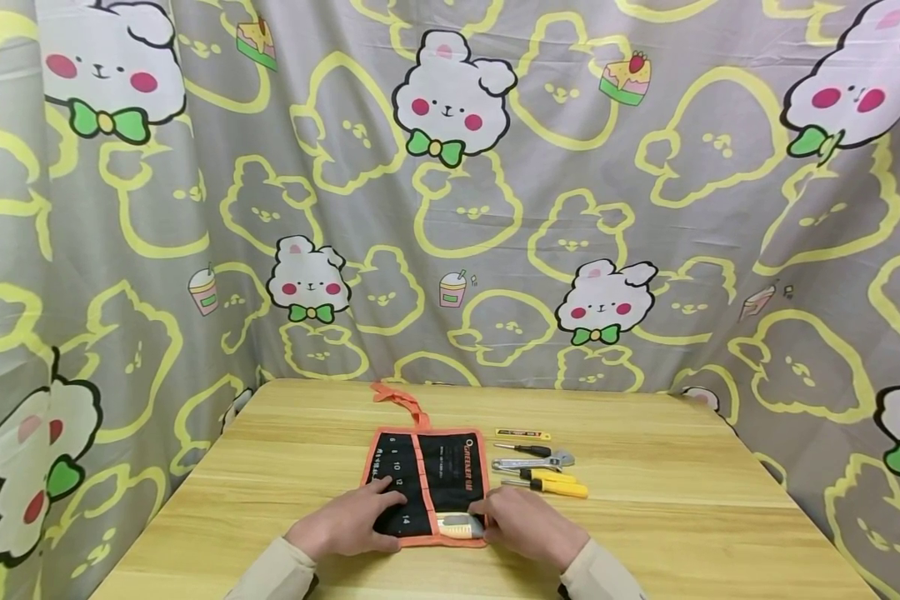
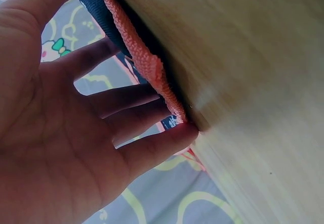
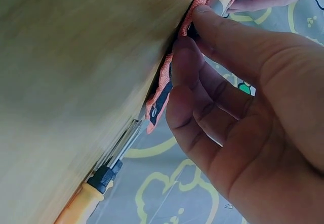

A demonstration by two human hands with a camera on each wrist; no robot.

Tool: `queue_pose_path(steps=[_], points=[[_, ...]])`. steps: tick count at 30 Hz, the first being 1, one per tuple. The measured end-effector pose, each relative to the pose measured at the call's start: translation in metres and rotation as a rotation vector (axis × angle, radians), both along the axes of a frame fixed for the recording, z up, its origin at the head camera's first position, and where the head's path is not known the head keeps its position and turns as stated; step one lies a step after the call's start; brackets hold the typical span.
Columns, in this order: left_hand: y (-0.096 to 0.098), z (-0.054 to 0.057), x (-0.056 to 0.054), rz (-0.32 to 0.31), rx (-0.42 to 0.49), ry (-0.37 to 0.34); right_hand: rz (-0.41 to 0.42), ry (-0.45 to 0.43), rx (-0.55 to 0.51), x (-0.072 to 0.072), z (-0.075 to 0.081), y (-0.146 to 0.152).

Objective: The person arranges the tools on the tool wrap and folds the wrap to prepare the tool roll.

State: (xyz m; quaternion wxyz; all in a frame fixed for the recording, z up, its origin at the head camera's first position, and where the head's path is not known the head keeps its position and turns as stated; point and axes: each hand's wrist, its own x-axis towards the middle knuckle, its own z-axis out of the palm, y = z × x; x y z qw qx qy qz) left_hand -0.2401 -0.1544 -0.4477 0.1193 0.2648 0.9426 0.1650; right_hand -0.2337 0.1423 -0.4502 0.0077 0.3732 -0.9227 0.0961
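Nearest you, pale sleeves (image 1: 277, 575) are lying over the near part of the table (image 1: 682, 500). Your left hand (image 1: 348, 518) is resting on the pouch's left panel, fingers spread, the thumb lying along its near border. Your right hand (image 1: 528, 525) is pinching the pouch's right border, fingers curled; whether it is also gripping the knife's end, you cannot tell from these views.

The knife (image 1: 457, 525) is lying crosswise at the pouch's near right corner, between middle seam and right border. The pouch (image 1: 450, 471) is lying unfolded, midway between the table's left and right edges.

Handling (judged): the cloth is looking light and limp, so it is probably going to buckle or skid on smooth wood if pushed; the stitched orange border, near the corners, is offering the firmest hold. The knife is looking stiff and rather slick; mid-body is seeming the safer grip.

Beyond your right hand, toward the table's right edge, yellow-handled screwdrivers (image 1: 566, 488) are lying together, then a wrench (image 1: 528, 463), a black-handled screwdriver (image 1: 528, 450) and a slim yellow packet (image 1: 521, 434). Orange ties (image 1: 405, 401) are trailing toward the far edge; a patterned curtain (image 1: 450, 208) is hanging behind.
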Motion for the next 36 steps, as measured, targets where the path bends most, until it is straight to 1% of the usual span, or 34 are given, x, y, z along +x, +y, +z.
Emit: queue_pose_path(steps=[7, 13, 19, 28, 36], points=[[0.0001, 0.0001, -0.0007, 0.001, -0.007, 0.002, 0.02, -0.008, -0.018, -0.0017, 0.0001, -0.002], [-0.0001, -0.0006, -0.001, 0.002, -0.01, 0.004, -0.001, -0.027, -0.019, -0.002, 0.0007, -0.0038], [-0.0007, -0.0008, -0.0013, 0.003, -0.008, 0.004, 0.004, -0.031, -0.032, -0.0025, 0.0024, -0.005], [-0.0007, -0.0016, -0.0021, 0.005, -0.015, 0.005, -0.006, -0.058, -0.031, -0.0047, 0.0003, -0.0067], [-0.0007, -0.001, -0.0011, 0.006, -0.008, 0.015, -0.013, -0.051, -0.019, -0.0062, 0.0006, -0.0094]])
